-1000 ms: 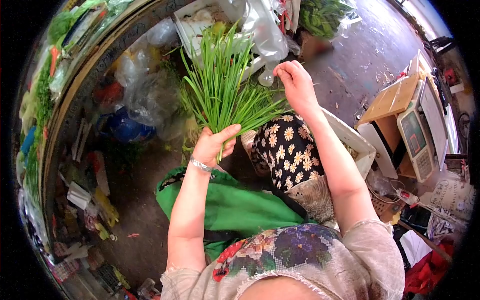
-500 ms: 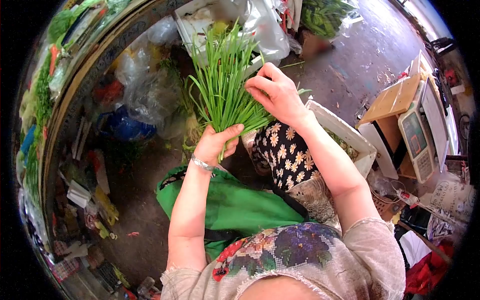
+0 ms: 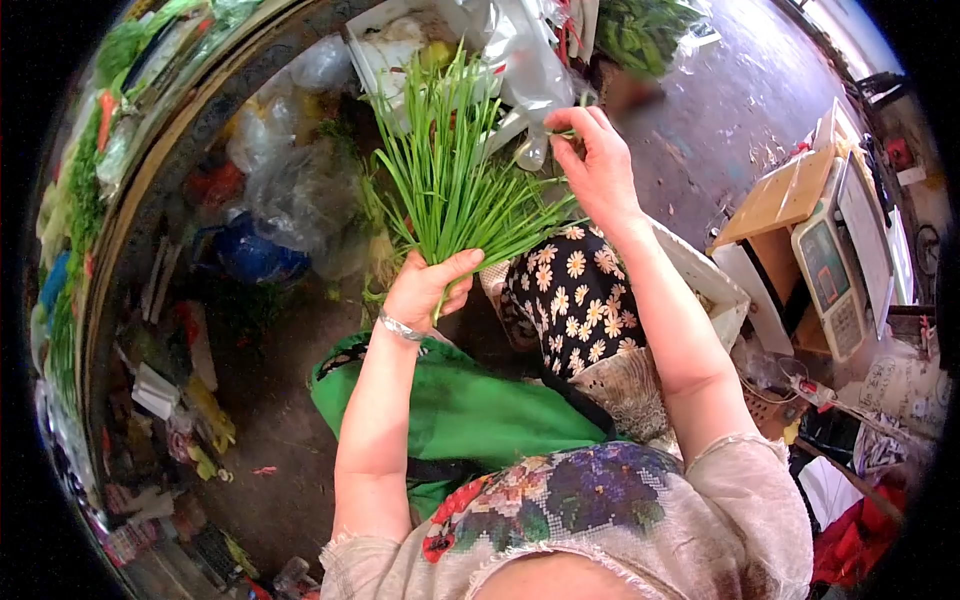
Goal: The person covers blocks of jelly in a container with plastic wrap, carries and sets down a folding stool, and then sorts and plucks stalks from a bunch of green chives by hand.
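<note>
My left hand (image 3: 428, 290) is wrapped around the lower end of a bunch of garlic chives (image 3: 448, 175). The long, flat green leaves fan out upward and to the right. To the right of the bunch, apart from it, my right hand (image 3: 600, 170) is closed in a pinch. A bit of green chive leaf (image 3: 564, 132) shows at its fingertips; the rest of that piece is hidden by the fingers. Below the hands lie a green cloth (image 3: 470, 405) over my lap and black daisy-print fabric (image 3: 580, 300) on my knee.
A white foam box (image 3: 705, 275) stands right of my knee, with a scale (image 3: 830, 280) beyond it. Plastic bags (image 3: 300, 190) and a blue bag (image 3: 255, 250) lie to the left. Leafy greens (image 3: 645, 35) sit at the back. A curved shelf edge (image 3: 130, 220) with vegetables runs along the left.
My right hand has moved right and slightly up, away from the bunch, with a bit of leaf in its fingers. My left hand keeps its hold on the chives, almost unmoved.
</note>
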{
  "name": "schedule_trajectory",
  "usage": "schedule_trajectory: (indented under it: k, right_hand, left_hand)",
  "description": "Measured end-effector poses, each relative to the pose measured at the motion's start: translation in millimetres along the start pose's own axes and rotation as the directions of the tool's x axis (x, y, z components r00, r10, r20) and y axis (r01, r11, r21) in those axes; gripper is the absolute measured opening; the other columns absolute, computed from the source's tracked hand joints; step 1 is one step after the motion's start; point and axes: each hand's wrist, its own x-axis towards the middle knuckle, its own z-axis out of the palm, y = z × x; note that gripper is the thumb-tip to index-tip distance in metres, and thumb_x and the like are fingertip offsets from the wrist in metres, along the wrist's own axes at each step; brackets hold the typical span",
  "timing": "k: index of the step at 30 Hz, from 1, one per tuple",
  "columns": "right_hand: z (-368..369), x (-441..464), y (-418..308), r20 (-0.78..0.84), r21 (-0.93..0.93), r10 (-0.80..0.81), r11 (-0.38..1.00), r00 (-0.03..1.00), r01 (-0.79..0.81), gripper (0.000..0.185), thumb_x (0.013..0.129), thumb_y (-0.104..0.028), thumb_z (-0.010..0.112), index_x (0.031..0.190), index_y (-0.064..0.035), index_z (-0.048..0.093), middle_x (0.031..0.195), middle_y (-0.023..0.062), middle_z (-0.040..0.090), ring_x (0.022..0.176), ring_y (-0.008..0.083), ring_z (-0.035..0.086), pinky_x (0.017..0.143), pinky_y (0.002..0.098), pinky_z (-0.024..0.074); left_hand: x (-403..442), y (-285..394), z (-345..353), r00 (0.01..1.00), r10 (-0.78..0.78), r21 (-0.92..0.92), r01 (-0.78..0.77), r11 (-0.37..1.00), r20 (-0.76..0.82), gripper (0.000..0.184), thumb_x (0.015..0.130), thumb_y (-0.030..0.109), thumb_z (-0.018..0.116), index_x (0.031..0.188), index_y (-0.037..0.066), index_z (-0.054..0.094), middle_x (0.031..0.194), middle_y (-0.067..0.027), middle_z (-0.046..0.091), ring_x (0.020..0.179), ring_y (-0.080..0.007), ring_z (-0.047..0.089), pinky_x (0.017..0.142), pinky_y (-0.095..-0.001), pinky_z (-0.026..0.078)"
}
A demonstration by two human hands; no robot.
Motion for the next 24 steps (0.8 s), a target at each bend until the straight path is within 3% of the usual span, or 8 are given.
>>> schedule_trajectory:
  k: [3,7,10,11,15,19,21,24]
  right_hand:
    - [1.0,2.2,-4.6,0.071,0.066,0.022,0.997,0.997,-0.026,0.022,0.082,-0.002,0.065,0.103,-0.0061,0.065,0.082,0.0043,0.052,0.07,0.015,0.052,0.067,0.026,0.045]
    - [13.5,3.5,-5.4,0.161,0.013,-0.135,0.991,0.978,0.135,0.025,0.079,-0.004,0.068,0.104,-0.0096,0.066,0.08,0.0051,0.052,0.07,0.0195,0.054,0.066,0.0291,0.0455]
    - [21.6,5.3,-4.4,0.188,-0.118,-0.367,0.912,0.911,0.392,0.014,0.077,-0.01,0.066,0.09,-0.0138,0.064,0.082,0.0064,0.056,0.075,0.0286,0.057,0.065,0.04,0.0448]
    - [21.8,5.1,-2.7,0.204,-0.116,-0.367,0.912,0.908,0.394,0.013,0.077,-0.01,0.065,0.09,-0.0138,0.063,0.081,0.007,0.056,0.076,0.0295,0.057,0.065,0.0399,0.045]
    - [15.9,4.1,-10.4,0.227,-0.113,-0.3,0.937,0.927,0.331,0.012,0.079,-0.007,0.066,0.09,-0.0099,0.063,0.085,0.0071,0.053,0.08,0.0283,0.056,0.071,0.037,0.046]
    - [18.4,-5.5,-4.9,0.159,-0.071,-0.203,0.974,0.966,0.217,0.009,0.083,-0.01,0.062,0.091,-0.0054,0.06,0.089,0.0126,0.055,0.083,0.0345,0.057,0.071,0.0433,0.0462]
    - [18.7,-6.0,0.3,0.001,-0.074,-0.007,0.997,1.0,0.007,0.008,0.084,-0.01,0.06,0.092,-0.0064,0.061,0.092,0.014,0.054,0.086,0.036,0.057,0.076,0.0425,0.0471]
    - [0.8,-2.5,4.7,-0.012,-0.11,0.101,0.989,0.995,-0.102,0.01,0.085,-0.008,0.058,0.094,-0.0059,0.061,0.101,0.0144,0.054,0.093,0.0351,0.057,0.082,0.0412,0.0474]
  left_hand:
    - [-0.6,0.6,-0.4,1.0,-0.019,0.009,0.019,1.0,0.012,0.019,0.084,0.011,0.069,0.096,0.008,0.054,0.064,0.0024,0.049,0.045,-0.0075,0.042,0.035,-0.0216,0.03]
    - [-2.5,3.6,3.4,1.0,-0.02,0.02,0.02,1.0,0.017,0.017,0.084,0.009,0.068,0.095,0.007,0.054,0.064,0.0022,0.049,0.045,-0.0076,0.042,0.035,-0.0219,0.03]
    - [-2.9,4.5,2.8,0.999,-0.03,0.026,0.029,0.999,0.025,0.017,0.084,0.009,0.068,0.095,0.007,0.054,0.064,0.0021,0.049,0.045,-0.0076,0.042,0.035,-0.0221,0.03]
    - [-2.8,4.7,2.7,0.999,-0.037,0.031,0.037,0.999,0.026,0.017,0.084,0.009,0.068,0.095,0.007,0.054,0.064,0.0021,0.049,0.045,-0.0076,0.042,0.035,-0.0222,0.03]
    - [-0.9,4.1,3.5,0.999,-0.042,0.027,0.041,0.999,0.016,0.018,0.084,0.01,0.069,0.095,0.007,0.054,0.064,0.002,0.049,0.045,-0.0078,0.042,0.035,-0.0222,0.03]
    - [1.6,2.5,5.5,0.999,-0.034,0.037,0.033,0.999,0.007,0.02,0.083,0.012,0.07,0.095,0.007,0.054,0.062,0.0018,0.049,0.045,-0.0081,0.042,0.035,-0.0223,0.03]
    - [2.1,-0.5,1.7,0.999,-0.029,0.019,0.029,0.999,0.015,0.02,0.083,0.013,0.07,0.094,0.007,0.054,0.061,0.0018,0.049,0.044,-0.0082,0.042,0.035,-0.0223,0.03]
    - [1.2,0.5,-1.7,0.999,-0.038,0.034,0.037,0.999,0.026,0.02,0.084,0.015,0.07,0.094,0.008,0.054,0.059,0.002,0.047,0.044,-0.0081,0.042,0.035,-0.0221,0.029]
